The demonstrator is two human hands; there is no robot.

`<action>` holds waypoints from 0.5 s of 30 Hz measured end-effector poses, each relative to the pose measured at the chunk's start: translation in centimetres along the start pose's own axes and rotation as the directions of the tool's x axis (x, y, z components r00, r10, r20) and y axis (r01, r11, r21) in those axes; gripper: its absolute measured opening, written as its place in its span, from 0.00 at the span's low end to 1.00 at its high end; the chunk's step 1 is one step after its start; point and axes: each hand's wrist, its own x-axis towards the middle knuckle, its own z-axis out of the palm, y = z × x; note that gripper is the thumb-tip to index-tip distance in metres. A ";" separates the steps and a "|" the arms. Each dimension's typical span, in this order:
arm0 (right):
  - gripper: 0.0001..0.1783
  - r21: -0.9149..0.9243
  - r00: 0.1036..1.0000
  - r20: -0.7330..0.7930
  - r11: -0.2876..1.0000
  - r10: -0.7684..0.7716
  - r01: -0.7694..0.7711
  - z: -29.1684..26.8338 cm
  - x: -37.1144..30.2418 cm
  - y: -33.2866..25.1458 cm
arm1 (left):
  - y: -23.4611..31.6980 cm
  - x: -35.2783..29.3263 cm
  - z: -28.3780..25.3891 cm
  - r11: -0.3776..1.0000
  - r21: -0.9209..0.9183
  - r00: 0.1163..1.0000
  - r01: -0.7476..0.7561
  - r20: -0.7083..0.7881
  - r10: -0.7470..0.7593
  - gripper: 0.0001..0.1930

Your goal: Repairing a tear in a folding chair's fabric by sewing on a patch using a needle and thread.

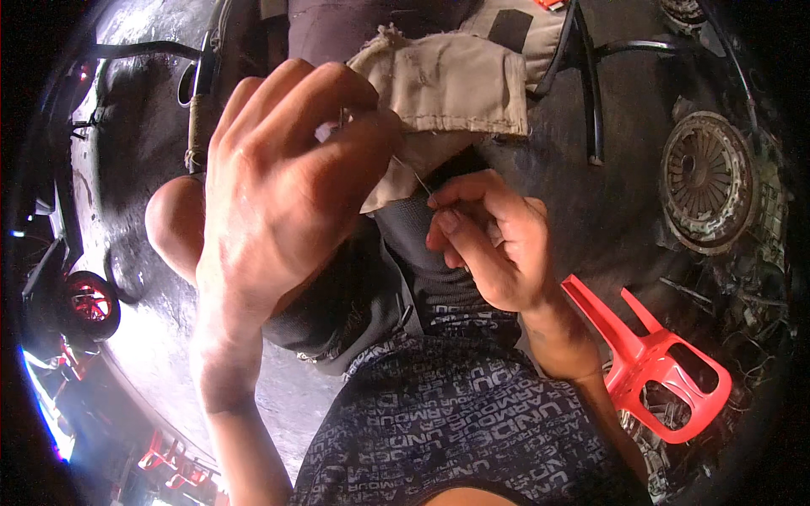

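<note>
My left hand (287, 169) is raised in front of me, fingers curled closed; a small dark metal bit shows between them, but what it grips is mostly hidden. From beside its fingers a thin, shiny strand (413, 175) slants down to my right hand (502, 240), whose thumb and fingertips pinch its lower end. Whether the strand is a needle or thread, I cannot tell. Just beyond both hands lies a beige cloth (460, 84) with a stitched hem and frayed edge. A lower fold of beige cloth shows beneath my left hand, above my dark-clothed legs.
A red plastic chair (671, 384) lies on the right, near metal parts. Farther up stands a round, rusty clutch-like disc (707, 181). Black metal tubes (593, 101) cross the far side. A small wheel with a red rim (89, 305) is at far left.
</note>
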 end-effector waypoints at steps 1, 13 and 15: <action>0.02 -0.012 1.000 -0.007 1.000 -0.020 0.020 0.0 0.1 0.0 | -0.3 0.1 0.0 0.999 -0.043 1.000 -0.024 0.011 0.025 0.15; 0.04 -0.134 0.989 -0.037 0.982 -0.140 0.134 1.5 2.2 -1.3 | -0.2 -0.2 -0.1 0.819 -0.364 0.896 0.444 0.177 -0.407 0.05; 0.04 -0.124 0.992 -0.039 0.985 -0.124 0.118 1.7 2.2 -1.3 | -0.1 -0.3 -0.2 0.814 -0.370 0.894 0.447 0.175 -0.412 0.05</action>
